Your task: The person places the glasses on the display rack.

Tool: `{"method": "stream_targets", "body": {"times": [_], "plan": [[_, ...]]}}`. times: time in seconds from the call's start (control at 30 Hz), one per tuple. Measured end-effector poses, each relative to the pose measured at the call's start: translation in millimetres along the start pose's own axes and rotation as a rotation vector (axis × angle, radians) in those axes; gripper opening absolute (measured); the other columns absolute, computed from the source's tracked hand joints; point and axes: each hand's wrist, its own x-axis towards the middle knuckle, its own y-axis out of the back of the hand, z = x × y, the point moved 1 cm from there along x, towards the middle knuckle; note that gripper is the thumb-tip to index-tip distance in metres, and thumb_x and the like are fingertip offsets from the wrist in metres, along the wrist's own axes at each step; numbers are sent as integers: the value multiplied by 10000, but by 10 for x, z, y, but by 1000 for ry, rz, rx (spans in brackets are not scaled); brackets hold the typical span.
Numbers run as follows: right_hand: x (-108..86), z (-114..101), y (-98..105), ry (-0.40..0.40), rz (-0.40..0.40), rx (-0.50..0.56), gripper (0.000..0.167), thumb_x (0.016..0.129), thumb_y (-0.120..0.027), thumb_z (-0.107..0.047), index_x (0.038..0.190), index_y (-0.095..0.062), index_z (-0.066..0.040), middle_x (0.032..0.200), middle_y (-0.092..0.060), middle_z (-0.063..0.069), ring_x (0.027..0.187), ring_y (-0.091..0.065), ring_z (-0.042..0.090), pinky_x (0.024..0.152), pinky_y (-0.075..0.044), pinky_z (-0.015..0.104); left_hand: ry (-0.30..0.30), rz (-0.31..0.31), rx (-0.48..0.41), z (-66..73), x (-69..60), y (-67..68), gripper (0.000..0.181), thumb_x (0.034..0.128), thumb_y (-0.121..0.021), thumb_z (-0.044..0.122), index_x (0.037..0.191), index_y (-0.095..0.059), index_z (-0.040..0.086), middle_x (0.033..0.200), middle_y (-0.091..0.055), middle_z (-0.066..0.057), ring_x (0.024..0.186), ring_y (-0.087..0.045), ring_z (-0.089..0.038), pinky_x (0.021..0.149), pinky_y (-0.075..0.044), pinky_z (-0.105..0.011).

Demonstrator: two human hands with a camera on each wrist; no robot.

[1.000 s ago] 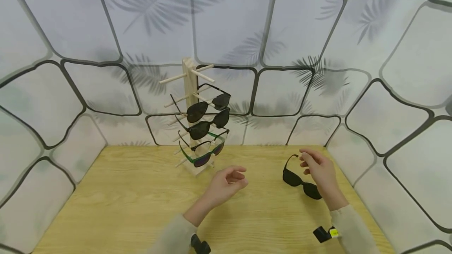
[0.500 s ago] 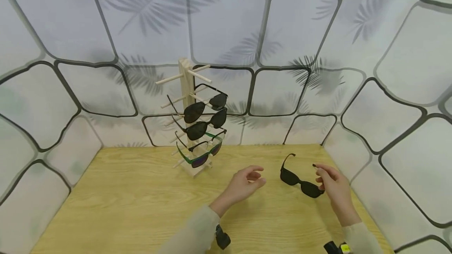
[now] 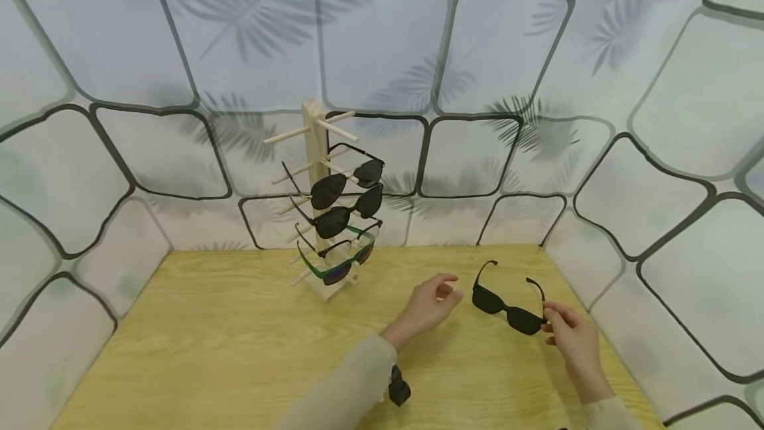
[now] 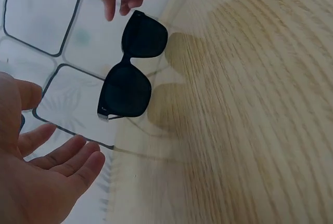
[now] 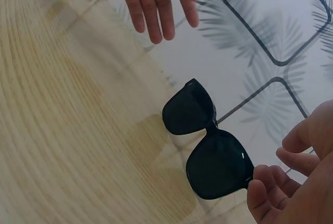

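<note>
A pair of black sunglasses (image 3: 522, 320) rests on the wooden table with its temples unfolded toward the back wall. At its right hinge, my right hand (image 3: 574, 344) holds the frame lightly with curled fingertips; the right wrist view shows those fingertips (image 5: 261, 180) against the edge of the lens. To the left of the sunglasses, my left hand (image 3: 428, 304) hovers above the table with loosely bent fingers and touches nothing. In the left wrist view the left hand (image 4: 57, 169) is apart from the sunglasses (image 4: 125, 89).
A wooden eyewear stand (image 3: 314, 131) with several pegs rises at the back left. Several pairs hang on it, including black sunglasses (image 3: 331, 221) and a green-framed pair (image 3: 336, 273). Patterned walls (image 3: 382, 45) enclose the table (image 3: 227, 337) at the back and sides.
My right hand has moved from over the sunglasses' right temple down and right to its hinge. My left hand has moved right, closer to the sunglasses. The sunglasses have hardly moved.
</note>
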Motion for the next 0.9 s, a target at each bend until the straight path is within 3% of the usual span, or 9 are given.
{"method": "stream_targets", "body": {"times": [0.3, 0.53, 0.73, 0.9], "plan": [[-19, 92, -30, -21, 23, -29, 408, 1070, -597, -194, 1393, -615, 55, 852, -629, -279, 732, -657, 12, 622, -586, 228, 16, -28, 54, 82, 196, -226, 527, 1098, -533, 457, 1561, -507, 207, 1515, -581, -167, 1372, -581, -345, 1072, -543, -503], [-29, 142, -49, -35, -6, -26, 435, 1073, -593, -184, 1424, -576, 73, 851, -648, -274, 736, -662, 17, 638, -593, 238, 46, -62, 121, 31, 316, -362, 573, 1112, -487, 478, 1595, -460, 172, 1587, -525, -138, 1402, -560, -348, 1085, -531, -513], [-46, 161, -54, -35, -5, -9, 417, 1072, -588, -175, 1413, -585, 65, 838, -646, -281, 727, -665, 20, 637, -597, 239, 75, -108, 179, -17, 344, -413, 606, 1110, -475, 505, 1602, -448, 151, 1589, -533, -106, 1379, -592, -320, 1087, -539, -471], [-45, 175, -26, -43, -3, -3, 390, 1070, -592, -175, 1396, -609, 38, 843, -651, -284, 732, -676, 23, 640, -600, 238, 53, -132, 170, -50, 351, -470, 603, 1114, -484, 483, 1611, -432, 145, 1568, -549, -140, 1402, -580, -317, 1100, -536, -462]]}}
